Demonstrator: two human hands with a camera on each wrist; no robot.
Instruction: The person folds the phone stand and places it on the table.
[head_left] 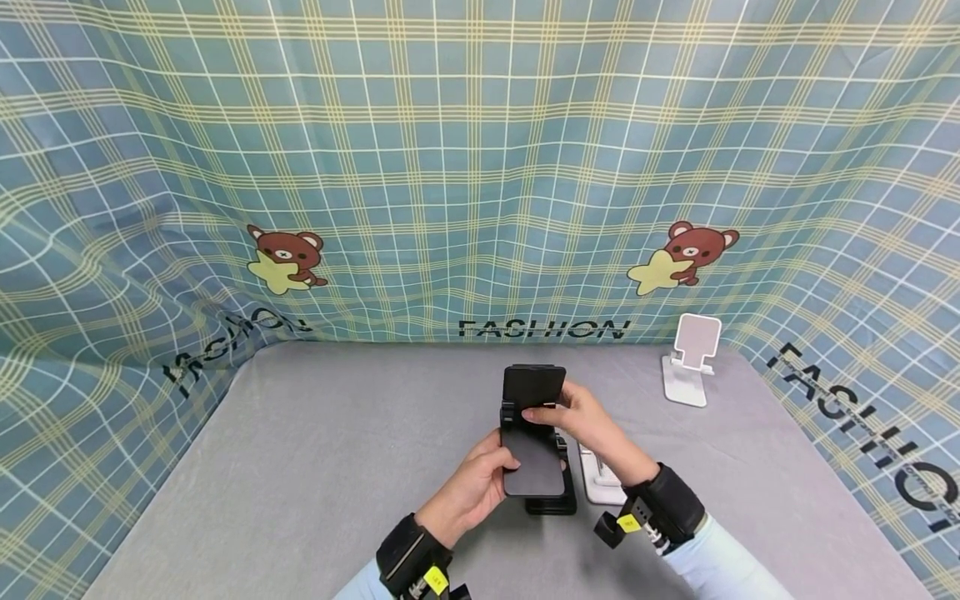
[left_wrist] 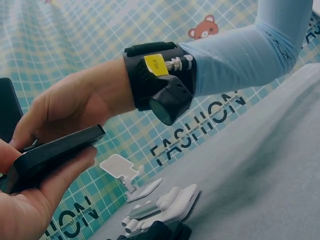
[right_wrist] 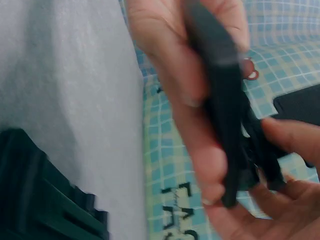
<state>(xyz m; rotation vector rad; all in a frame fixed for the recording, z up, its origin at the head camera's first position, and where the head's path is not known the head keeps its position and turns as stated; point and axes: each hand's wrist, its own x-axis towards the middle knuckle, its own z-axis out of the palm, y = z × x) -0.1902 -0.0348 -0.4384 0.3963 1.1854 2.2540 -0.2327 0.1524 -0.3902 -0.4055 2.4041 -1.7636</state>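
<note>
Both hands hold a black folding phone stand [head_left: 532,458] above the table, its smaller plate [head_left: 534,383] extending away from the body. My left hand [head_left: 476,487] grips the larger slab, thumb on its face and fingers underneath. At the hinge end, my right hand [head_left: 581,417] pinches the stand, its thumb across the front and fingers behind. In the left wrist view the slab [left_wrist: 55,155] shows edge-on; the right wrist view shows the right thumb and fingers [right_wrist: 295,195] around the hinge part. Just below the held stand, partly hidden, is another black stand [head_left: 551,506] on the table.
A folded white stand [head_left: 600,492] lies beside the black one, partly behind the right forearm. An upright white phone stand [head_left: 684,387] is at the back right of the grey-covered table [head_left: 300,467]. Plaid curtains [head_left: 450,167] enclose the back and sides.
</note>
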